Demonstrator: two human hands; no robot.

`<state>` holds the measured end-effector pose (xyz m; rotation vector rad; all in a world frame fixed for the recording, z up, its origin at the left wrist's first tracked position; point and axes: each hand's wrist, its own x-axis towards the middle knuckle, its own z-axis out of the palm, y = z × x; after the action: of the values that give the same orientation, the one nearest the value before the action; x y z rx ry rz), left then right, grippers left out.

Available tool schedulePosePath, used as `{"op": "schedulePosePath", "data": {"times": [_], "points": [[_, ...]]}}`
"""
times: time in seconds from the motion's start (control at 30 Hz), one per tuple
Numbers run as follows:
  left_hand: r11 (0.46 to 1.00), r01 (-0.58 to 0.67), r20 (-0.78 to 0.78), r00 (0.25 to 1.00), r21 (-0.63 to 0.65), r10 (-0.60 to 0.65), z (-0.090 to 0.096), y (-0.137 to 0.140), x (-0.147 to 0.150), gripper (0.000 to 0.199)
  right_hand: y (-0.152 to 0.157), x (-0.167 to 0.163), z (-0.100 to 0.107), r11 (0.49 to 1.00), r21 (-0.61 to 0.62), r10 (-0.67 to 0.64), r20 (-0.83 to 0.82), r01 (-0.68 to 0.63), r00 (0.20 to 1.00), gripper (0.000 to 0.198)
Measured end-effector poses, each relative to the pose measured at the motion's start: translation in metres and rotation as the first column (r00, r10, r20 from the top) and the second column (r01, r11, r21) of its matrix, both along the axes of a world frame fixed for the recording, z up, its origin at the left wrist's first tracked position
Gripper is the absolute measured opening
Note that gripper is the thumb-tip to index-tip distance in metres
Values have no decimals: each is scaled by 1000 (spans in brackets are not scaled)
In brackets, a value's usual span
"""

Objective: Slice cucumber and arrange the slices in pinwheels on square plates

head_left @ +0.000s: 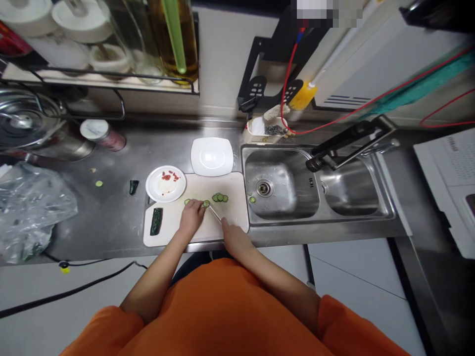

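Note:
A white cutting board [166,232] lies on the steel counter in front of me. On it my left hand [192,216] is closed around a piece of cucumber [206,203], its green end showing at the fingertips. In my right hand [236,238] is a knife [214,213], its narrow blade slanting up to the left against the cucumber end. Several cucumber slices [219,198] overlap to the right of the blade. Left of my hands rests a dark green cucumber chunk [156,221]. Fingers hide most of the held piece.
A round plate [150,190] with red bits overlaps the board's left corner; a square white plate [212,157] sits behind. To the right is a double sink [282,217] with a black faucet [345,143]. A plastic bag [37,207], a can [107,136] and a cucumber end [134,186] are leftward.

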<state>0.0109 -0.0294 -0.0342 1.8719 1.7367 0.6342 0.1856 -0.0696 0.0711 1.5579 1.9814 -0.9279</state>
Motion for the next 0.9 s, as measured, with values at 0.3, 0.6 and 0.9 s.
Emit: {"op": "schedulePosePath", "data": {"times": [0.3, 0.6, 0.9], "points": [[993, -85, -31, 996, -82, 83, 8, 7, 5, 12, -3, 5, 7, 996, -68, -57, -15, 56, 998, 42], [922, -288, 95, 942, -258, 321, 25, 6, -3, 18, -12, 25, 14, 985, -147, -84, 23, 86, 996, 50], [863, -449, -31, 890, -233, 455, 33, 0, -41, 21, -9, 28, 13, 986, -153, -67, 20, 69, 998, 54]]}}
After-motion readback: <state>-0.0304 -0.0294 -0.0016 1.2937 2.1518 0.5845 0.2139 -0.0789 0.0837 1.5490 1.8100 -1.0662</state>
